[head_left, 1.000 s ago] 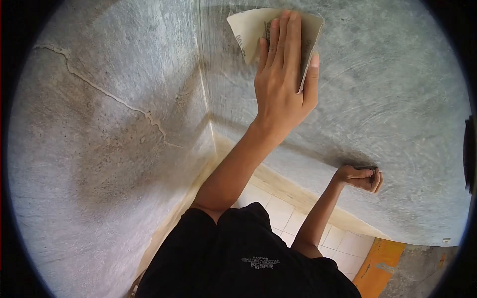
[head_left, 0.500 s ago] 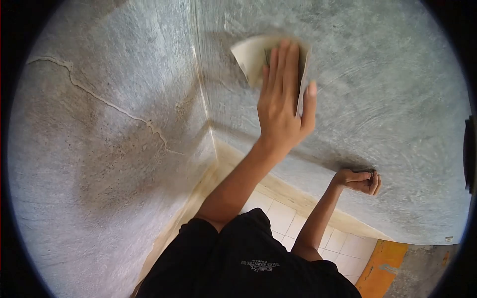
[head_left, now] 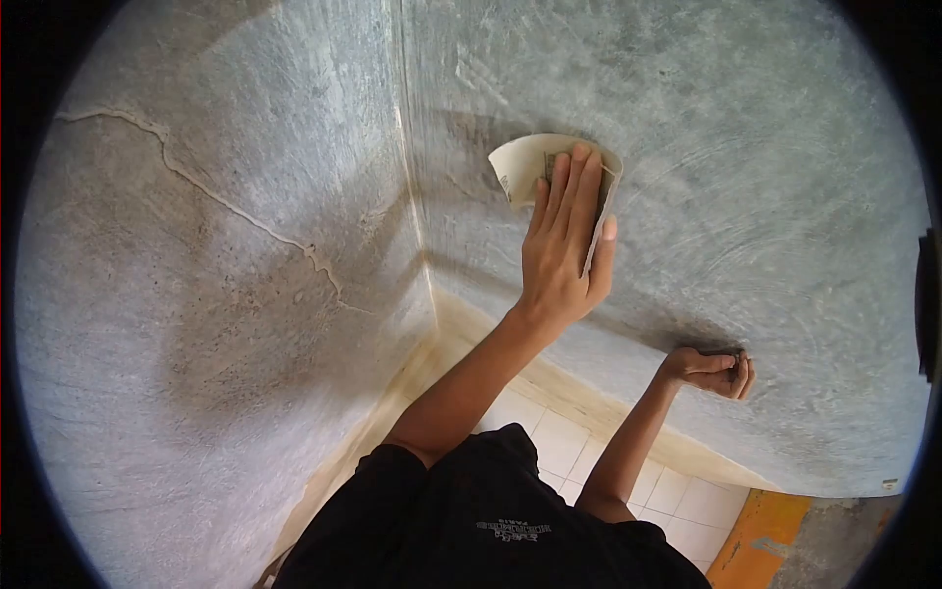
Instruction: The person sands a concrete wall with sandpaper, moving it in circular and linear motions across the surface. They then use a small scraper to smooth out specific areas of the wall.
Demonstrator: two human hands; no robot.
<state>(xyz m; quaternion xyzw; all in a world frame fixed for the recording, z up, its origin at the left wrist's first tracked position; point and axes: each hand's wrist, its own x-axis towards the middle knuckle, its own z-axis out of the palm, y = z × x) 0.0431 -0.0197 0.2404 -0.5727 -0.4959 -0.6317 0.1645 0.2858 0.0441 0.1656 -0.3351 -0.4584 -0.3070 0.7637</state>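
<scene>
My left hand (head_left: pixel 561 260) lies flat on a curled sheet of sandpaper (head_left: pixel 520 162) and presses it against the grey wall (head_left: pixel 785 177). The sheet's pale back carries dark print. Its right edge bends up between my fingers and thumb. Lower on the right, my right hand (head_left: pixel 711 373) rests by the same wall with its fingers curled in. Whatever those fingers may hold is hidden.
A second rough wall (head_left: pixel 118 294) meets this one at a corner on the left; a raised, jagged crack line (head_left: pixel 231 206) crosses it. Below are white floor tiles (head_left: pixel 687 496) and an orange strip (head_left: pixel 760 535). A dark object (head_left: pixel 925 304) juts in at the right edge.
My left hand has slid down the wall with the sandpaper. My right hand stays in about the same place, and the view has shifted slightly.
</scene>
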